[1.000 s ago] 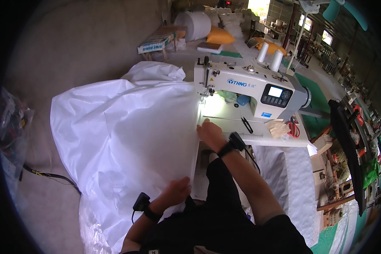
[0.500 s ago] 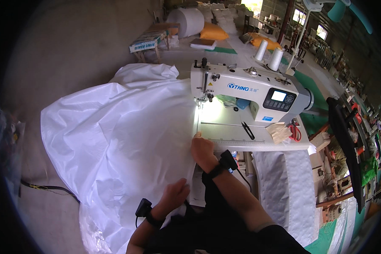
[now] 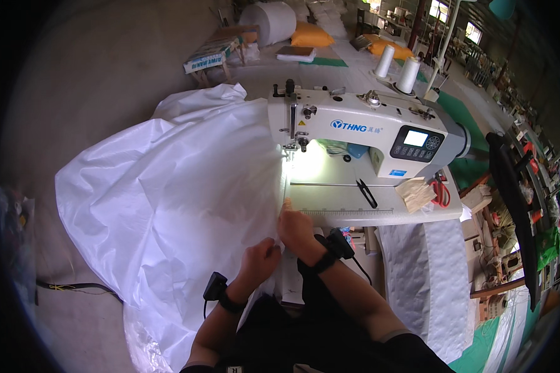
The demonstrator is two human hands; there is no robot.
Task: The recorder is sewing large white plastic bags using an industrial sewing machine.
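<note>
The right hand (image 3: 297, 231) pinches the white cloth (image 3: 199, 180), maybe to keep it straight, while the left hand (image 3: 258, 262) curls, its hold hidden.

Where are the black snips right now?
In the head view, the black snips lie right of centre on the white sewing table, left of the tan scrap and up to the right of the right hand.

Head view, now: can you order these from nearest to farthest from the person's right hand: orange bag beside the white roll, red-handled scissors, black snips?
1. Black snips: on the sewing table, ahead and to the right of the right hand.
2. Red-handled scissors: farther right, near the table's right end.
3. Orange bag: far back, beside the white roll.
</note>
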